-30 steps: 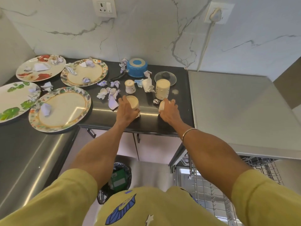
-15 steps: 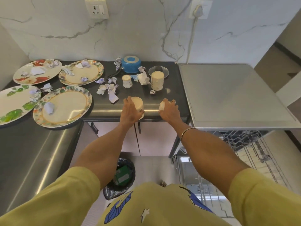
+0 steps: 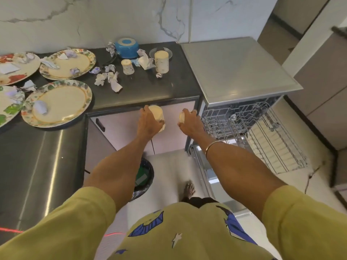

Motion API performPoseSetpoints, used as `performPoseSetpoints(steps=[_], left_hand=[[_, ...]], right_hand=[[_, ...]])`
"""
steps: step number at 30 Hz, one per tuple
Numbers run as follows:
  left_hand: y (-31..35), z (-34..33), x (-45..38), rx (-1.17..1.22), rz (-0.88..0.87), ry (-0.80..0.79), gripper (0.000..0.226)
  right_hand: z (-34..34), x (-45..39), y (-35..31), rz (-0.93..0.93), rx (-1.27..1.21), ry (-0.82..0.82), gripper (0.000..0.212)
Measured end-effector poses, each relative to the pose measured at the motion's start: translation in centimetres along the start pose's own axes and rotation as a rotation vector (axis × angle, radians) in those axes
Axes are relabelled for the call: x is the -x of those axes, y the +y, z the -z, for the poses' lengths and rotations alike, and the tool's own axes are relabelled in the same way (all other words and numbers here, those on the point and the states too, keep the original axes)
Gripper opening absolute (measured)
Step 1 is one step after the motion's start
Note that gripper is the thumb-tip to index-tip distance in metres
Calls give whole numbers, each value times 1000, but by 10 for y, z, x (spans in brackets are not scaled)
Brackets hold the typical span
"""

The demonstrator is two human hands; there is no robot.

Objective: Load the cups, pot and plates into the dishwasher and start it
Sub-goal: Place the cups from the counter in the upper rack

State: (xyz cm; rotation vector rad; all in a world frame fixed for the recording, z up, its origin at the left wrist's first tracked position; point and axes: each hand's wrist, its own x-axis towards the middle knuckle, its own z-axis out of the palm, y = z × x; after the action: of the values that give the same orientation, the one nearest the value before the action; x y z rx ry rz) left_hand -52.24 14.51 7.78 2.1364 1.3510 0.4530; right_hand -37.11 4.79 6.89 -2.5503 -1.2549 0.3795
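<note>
Both hands are carrying cups off the dark worktop (image 3: pixel 142 87) — left hand (image 3: pixel 150 121) fingers wrapping a cream ceramic cup (image 3: pixel 156 114), right hand (image 3: pixel 188 122) fingers gripping a smaller cream cup (image 3: pixel 181 117). They're hanging in front of the cabinet, just left of the pulled-out wire dishwasher rack (image 3: pixel 253 132).

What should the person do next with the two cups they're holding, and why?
Probably carry both to the right and set them in the pulled-out upper rack: the left hand and right hand each grip a cream cup off the counter, beside the open dishwasher.
</note>
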Motion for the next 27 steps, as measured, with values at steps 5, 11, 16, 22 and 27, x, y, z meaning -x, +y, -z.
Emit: performPoseSetpoints(steps=[5,11,16,22,27], left_hand=[[6,-23,27,3,-41,-66,99],[31,-51,44,-22,-78,-103,95],[64,-79,60,-24,-102,-122,95],[114,-122,86,-6,-112,-139,92],[150,-158,100,-16,-97,-150,93]], right_hand=[[-5,35,27,-62,-24,-30,61],[4,62,65,-125,-62,-24,64],[18,82,110,-159,-92,-5,61],[37,102,180,-206,-98,-35,62],[54,115,235,-203,-97,-56,63]])
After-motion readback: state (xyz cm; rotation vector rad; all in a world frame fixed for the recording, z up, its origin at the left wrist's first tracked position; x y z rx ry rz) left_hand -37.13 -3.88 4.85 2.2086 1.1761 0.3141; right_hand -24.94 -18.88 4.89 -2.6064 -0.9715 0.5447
